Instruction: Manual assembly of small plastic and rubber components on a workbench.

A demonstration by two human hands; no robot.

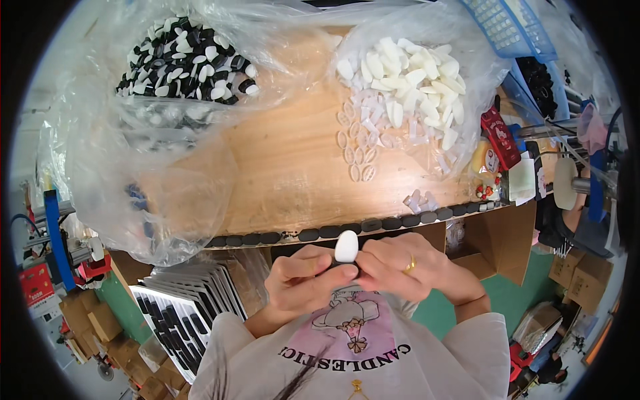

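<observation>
Close to my chest, in front of the table edge, both my hands pinch one small part. It has a smooth white oval piece (347, 247) pointing up, with something dark at its base, mostly covered by my fingers. My left hand (301, 280) grips it from the left, thumb and fingertips closed. From the right, my right hand (400, 265), with a gold ring, presses its closed fingers against the same part. Just beyond my hands, a row of black oval pieces (330, 231) lines the front edge of the wooden table (280, 160).
Black-and-white oval parts (190, 63) lie heaped on plastic sheeting (100, 167) at the far left. White oval pieces (417, 73) are piled at the far right, beside clear oval rings (357, 153). A blue basket (513, 30) stands behind. Stacked trays (180, 320) sit lower left.
</observation>
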